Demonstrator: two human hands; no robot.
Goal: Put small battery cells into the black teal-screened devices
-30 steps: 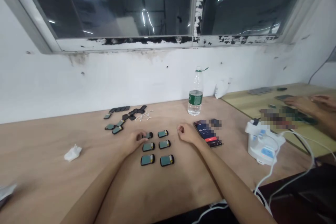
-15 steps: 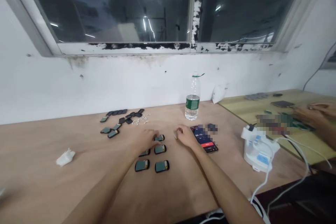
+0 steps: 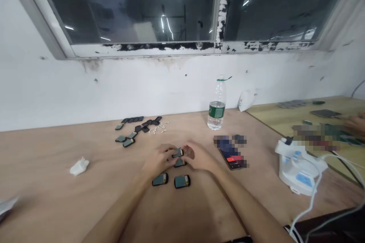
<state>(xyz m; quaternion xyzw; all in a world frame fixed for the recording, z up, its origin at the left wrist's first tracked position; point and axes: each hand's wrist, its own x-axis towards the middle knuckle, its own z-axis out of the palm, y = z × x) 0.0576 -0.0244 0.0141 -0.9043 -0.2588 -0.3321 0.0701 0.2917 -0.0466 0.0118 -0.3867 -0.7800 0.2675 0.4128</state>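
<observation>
Several small black-framed modules with grey-green faces and yellow tabs are near my hands. My left hand (image 3: 160, 161) is closed, its thumb and fingers gripping one small module (image 3: 178, 153) at its left side. My right hand (image 3: 201, 156) is curled at the same module's right end, fingertips pinched; what they hold is too small to make out. Just below, another module (image 3: 180, 163) lies partly hidden under the fingers. Nearer me, a left module (image 3: 160, 179) and a right module (image 3: 182, 181) lie flat on the table.
More modules (image 3: 129, 142), dark pieces (image 3: 145, 123) and small white bits (image 3: 156, 128) lie toward the wall. A water bottle (image 3: 216, 112), phone (image 3: 232, 157), crumpled white tissue (image 3: 80, 166) and white device with cables (image 3: 298, 171) stand around. A co-worker's hand (image 3: 355, 125) is far right.
My right hand has moved left from beside the phone to the module at my left hand, so both hands now meet there. The camera view has shifted slightly left.
</observation>
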